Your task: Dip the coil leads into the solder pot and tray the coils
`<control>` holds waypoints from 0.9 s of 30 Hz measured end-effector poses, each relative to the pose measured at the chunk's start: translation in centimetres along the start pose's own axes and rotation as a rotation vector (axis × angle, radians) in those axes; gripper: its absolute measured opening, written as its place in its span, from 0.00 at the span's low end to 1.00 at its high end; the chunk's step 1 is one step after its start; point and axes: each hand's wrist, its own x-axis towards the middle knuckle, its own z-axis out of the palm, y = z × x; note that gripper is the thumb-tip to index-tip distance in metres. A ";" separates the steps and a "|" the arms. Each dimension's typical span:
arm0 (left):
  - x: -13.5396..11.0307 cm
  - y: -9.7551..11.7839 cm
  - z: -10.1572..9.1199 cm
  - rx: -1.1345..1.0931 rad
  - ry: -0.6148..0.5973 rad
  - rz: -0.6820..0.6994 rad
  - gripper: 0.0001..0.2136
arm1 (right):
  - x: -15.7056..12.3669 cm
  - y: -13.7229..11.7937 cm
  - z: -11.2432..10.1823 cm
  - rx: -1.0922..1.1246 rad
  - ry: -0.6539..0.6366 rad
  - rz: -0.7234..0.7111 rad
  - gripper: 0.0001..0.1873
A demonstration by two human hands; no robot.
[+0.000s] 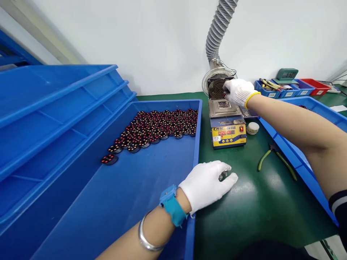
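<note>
My right hand (pixel 238 92), in a white glove with a yellow cuff, is raised over the yellow solder pot (pixel 229 135). Its fingers are pinched at a small dark part (pixel 224 95) with a hint of red, mostly hidden by the glove. Below it lies the pot's square metal opening (pixel 224 105). My left hand (pixel 208 184), white-gloved with a blue wrist strap (pixel 172 204), rests over the right rim of the large blue tray (pixel 197 144). Its thumb and fingers are apart, holding nothing. Many round black parts (pixel 159 126) with pink and gold spots sit at the tray's far end.
A fan with a grey exhaust hose (pixel 221 29) stands behind the pot. Green-handled pliers (pixel 276 159) and a round white container (pixel 252 128) lie right of it. Another blue tray (pixel 295 159) is under my right arm. Stacked blue trays (pixel 62 108) rise at left; small bins (pixel 288 93) line the back.
</note>
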 end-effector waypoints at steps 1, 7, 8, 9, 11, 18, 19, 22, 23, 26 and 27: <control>0.0 0.0 0.0 -0.034 0.009 -0.010 0.20 | -0.2 0.1 -0.3 0.042 0.024 0.019 0.17; 0.1 0.5 -0.1 -0.518 0.216 -0.151 0.19 | -3.7 -0.9 -2.4 0.376 0.030 0.059 0.20; 0.2 0.5 -0.1 -0.629 0.277 -0.181 0.19 | -4.7 -1.5 -2.6 0.436 0.002 0.048 0.20; 0.3 0.5 -0.1 -0.734 0.336 -0.205 0.19 | -5.7 -2.1 -2.7 0.501 -0.034 0.039 0.20; 0.6 0.3 -0.1 -0.915 0.443 -0.237 0.20 | -7.9 -3.4 -2.6 0.643 -0.112 0.043 0.21; 1.1 -0.4 -0.3 -1.193 0.630 -0.284 0.17 | -13.6 -6.8 -1.0 0.978 -0.363 0.034 0.32; 1.1 -0.4 -0.3 -1.206 0.640 -0.291 0.17 | -13.9 -6.8 -1.0 1.001 -0.396 0.023 0.30; 1.0 -0.4 -0.4 -1.208 0.640 -0.296 0.16 | -14.1 -6.6 -1.4 1.106 -0.505 0.005 0.24; 1.0 -0.3 -0.4 -1.205 0.635 -0.294 0.16 | -14.1 -6.4 -1.5 1.159 -0.543 0.008 0.23; 1.0 -0.3 -0.5 -1.206 0.610 -0.288 0.15 | -13.8 -6.1 -1.5 1.279 -0.621 0.035 0.18; 1.0 -0.3 -0.6 -1.206 0.601 -0.287 0.15 | -13.6 -6.0 -1.3 1.279 -0.624 0.041 0.17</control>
